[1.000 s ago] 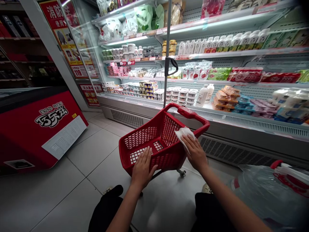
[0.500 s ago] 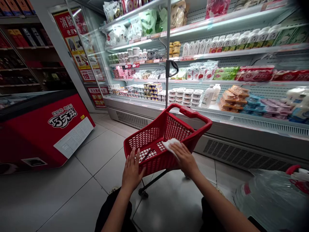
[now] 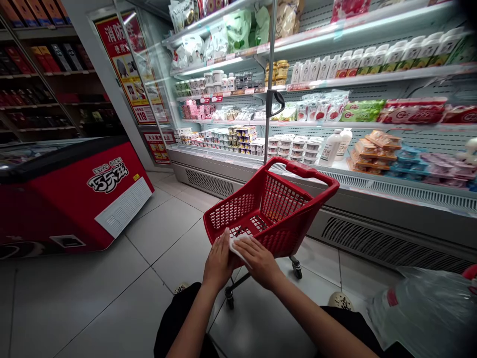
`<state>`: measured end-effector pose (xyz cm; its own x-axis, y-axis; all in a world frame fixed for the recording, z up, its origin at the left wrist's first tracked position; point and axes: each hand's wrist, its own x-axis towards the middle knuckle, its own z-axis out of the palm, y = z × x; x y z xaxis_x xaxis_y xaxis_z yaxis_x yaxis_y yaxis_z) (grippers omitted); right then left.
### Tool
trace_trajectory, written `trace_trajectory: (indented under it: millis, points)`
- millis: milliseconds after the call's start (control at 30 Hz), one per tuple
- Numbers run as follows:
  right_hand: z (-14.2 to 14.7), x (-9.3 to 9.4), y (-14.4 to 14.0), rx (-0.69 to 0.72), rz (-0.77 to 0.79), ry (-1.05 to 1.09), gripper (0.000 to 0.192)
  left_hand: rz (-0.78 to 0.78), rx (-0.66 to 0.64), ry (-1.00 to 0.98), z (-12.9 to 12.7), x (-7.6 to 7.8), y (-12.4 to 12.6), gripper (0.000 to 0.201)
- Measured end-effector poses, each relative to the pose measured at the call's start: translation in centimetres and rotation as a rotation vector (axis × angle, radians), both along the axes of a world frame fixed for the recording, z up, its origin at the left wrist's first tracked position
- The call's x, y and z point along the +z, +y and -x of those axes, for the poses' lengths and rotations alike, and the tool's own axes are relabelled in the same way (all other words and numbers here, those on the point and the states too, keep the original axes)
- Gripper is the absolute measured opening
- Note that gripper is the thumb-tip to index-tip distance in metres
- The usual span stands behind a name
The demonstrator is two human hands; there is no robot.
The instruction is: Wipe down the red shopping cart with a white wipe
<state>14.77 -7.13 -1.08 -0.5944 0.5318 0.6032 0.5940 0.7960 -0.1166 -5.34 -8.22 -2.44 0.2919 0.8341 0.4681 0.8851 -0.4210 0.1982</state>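
Observation:
A red plastic shopping cart (image 3: 286, 226) stands on the floor in front of me, its handle toward the fridge. My right hand (image 3: 259, 261) presses a folded white cloth (image 3: 237, 242) against the cart's near rim, the fingers laid over it. Close beside the cloth, my left hand (image 3: 218, 263) lies on the near corner of the rim with its fingers stretched out. The palm and thumb of this hand are mostly hidden. Through the mesh, the inside of the basket shows no goods.
Behind the cart runs an open-front fridge (image 3: 283, 179) stocked with cups, bottles and packs. A red chest freezer (image 3: 78, 199) stands at the left. At the lower right is a large clear plastic-wrapped container (image 3: 421, 308). The cart's caster (image 3: 296, 267) rests on grey tiles.
My right hand has slid the cloth leftward along the near rim, up to my left hand. My left hand's fingers have come together. The view has shifted slightly.

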Motion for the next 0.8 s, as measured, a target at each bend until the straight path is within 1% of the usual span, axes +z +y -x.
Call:
trace_trajectory:
  millis: [67,167,233,267,300,333,400,467,533,567,600,667,733,800]
  points:
    - [-3.9,0.4,1.6,-0.066,-0.015,-0.007,0.066,0.007,-0.007,0.013,0.2,0.2,-0.2,0.087]
    - [-10.2,1.2,4.1,-0.238,-0.066,-0.025,0.061,0.017,0.006,0.015,0.5,0.7,-0.3,0.086]
    - [-12.8,1.5,4.9,-0.297,-0.081,-0.058,0.060,0.009,0.019,0.022,0.5,0.9,-0.3,0.088]
    - [-13.1,1.5,5.0,-0.316,-0.086,-0.061,0.059,-0.003,0.027,0.031,0.3,1.0,-0.3,0.088]
    - [-12.8,1.3,4.7,-0.328,-0.089,-0.056,0.059,-0.017,0.030,0.044,-0.2,1.1,-0.3,0.088]
    - [-11.9,1.1,4.3,-0.329,-0.091,-0.043,0.060,-0.031,0.024,0.062,-0.9,1.2,-0.3,0.088]
    - [-9.0,0.5,2.9,-0.297,-0.087,-0.019,0.059,-0.051,-0.020,0.104,-2.8,1.3,-0.4,0.086]
    - [-5.9,0.0,1.5,-0.223,-0.061,-0.026,0.057,-0.046,-0.087,0.130,-4.9,1.4,-0.6,0.086]
    - [-4.4,-0.1,0.7,-0.167,-0.031,-0.049,0.056,-0.046,-0.075,0.123,-6.3,1.4,-0.7,0.088]
    - [-4.7,0.1,0.8,-0.153,-0.025,-0.062,0.056,-0.049,-0.072,0.130,-6.5,1.4,-0.7,0.088]
    - [-5.5,0.4,1.0,-0.153,-0.028,-0.073,0.056,-0.054,-0.075,0.145,-6.3,1.4,-0.6,0.088]
    - [-8.8,1.3,2.1,-0.193,-0.058,-0.087,0.057,-0.061,-0.098,0.186,-5.3,1.5,-0.5,0.086]
    - [-12.7,2.4,3.5,-0.296,-0.095,-0.082,0.057,-0.065,-0.107,0.203,-4.0,1.8,-0.3,0.086]
    - [-15.6,3.3,4.5,-0.358,-0.117,-0.088,0.055,-0.065,-0.091,0.195,-3.1,2.2,0.0,0.085]
